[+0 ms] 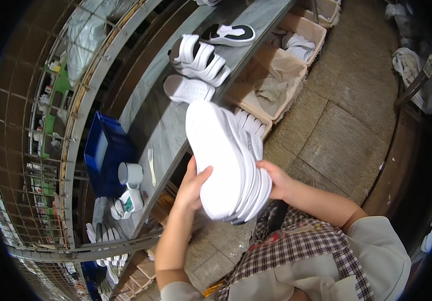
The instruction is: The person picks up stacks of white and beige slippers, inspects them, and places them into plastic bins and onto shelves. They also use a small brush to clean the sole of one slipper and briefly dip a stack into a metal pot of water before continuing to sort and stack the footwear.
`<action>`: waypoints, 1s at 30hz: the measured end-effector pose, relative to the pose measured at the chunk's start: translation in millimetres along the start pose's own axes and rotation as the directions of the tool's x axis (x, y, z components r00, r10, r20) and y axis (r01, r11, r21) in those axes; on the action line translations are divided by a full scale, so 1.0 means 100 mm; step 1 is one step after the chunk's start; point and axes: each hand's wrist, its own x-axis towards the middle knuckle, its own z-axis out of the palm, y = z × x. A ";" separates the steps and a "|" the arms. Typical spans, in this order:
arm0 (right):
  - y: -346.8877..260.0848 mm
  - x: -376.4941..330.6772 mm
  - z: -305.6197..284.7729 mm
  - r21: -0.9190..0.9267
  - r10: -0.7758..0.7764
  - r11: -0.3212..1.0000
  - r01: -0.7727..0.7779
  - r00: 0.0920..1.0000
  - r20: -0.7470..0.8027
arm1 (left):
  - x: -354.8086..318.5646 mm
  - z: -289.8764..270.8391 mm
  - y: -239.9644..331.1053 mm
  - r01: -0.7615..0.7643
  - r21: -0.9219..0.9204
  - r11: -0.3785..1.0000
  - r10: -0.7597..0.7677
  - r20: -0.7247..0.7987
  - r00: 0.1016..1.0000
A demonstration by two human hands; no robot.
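Observation:
A white thick-soled sandal (226, 155) is held up in front of me, its sole turned toward the camera. My left hand (193, 185) grips its lower left edge, thumb across the sole. On the other side, my right hand (276, 179) clasps the lower right edge near the straps. Further along the grey workbench (160, 125) lie a flat white sole (188, 89), a stacked white sandal (199, 59) and a white sandal with a black footbed (228, 35).
A blue bin (106, 153), a white cup (130, 174), a small white brush (151, 165) and a white container (128, 203) sit on the bench's near end. Cardboard boxes (276, 75) with white parts stand on the tiled floor (341, 135). A wire rack (30, 150) runs at left.

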 end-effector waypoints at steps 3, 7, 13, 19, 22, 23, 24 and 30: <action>0.00 -0.15 0.16 0.041 -0.021 0.999 0.026 0.992 -0.126 | 0.15 -0.05 0.05 0.092 -0.021 0.996 -0.089 0.129 0.988; -0.02 -0.37 0.27 0.053 0.041 0.998 -0.028 0.962 -0.270 | 0.30 -0.06 0.01 0.218 -0.052 0.975 -0.193 0.297 0.935; -0.02 -0.61 0.27 0.118 0.039 0.993 0.004 0.930 -0.364 | 0.46 0.01 -0.17 0.328 -0.078 0.942 -0.290 0.311 0.905; -0.10 -0.80 0.23 0.103 0.003 0.994 0.039 0.926 -0.377 | 0.51 0.16 -0.20 0.362 -0.155 0.919 -0.266 0.435 0.861; -0.14 -0.87 0.22 0.079 -0.014 0.996 0.048 0.923 -0.384 | 0.51 0.23 -0.22 0.353 -0.166 0.921 -0.253 0.435 0.864; -0.15 -0.89 0.22 0.079 -0.013 0.996 0.046 0.926 -0.378 | 0.51 0.25 -0.22 0.351 -0.173 0.920 -0.246 0.443 0.862; -0.16 -0.92 0.22 0.079 -0.015 0.996 0.048 0.925 -0.380 | 0.51 0.27 -0.22 0.347 -0.179 0.920 -0.238 0.450 0.861; -0.23 -1.04 0.24 0.030 -0.050 0.997 0.067 0.924 -0.379 | 0.43 0.44 -0.20 0.348 -0.200 0.916 -0.256 0.379 0.889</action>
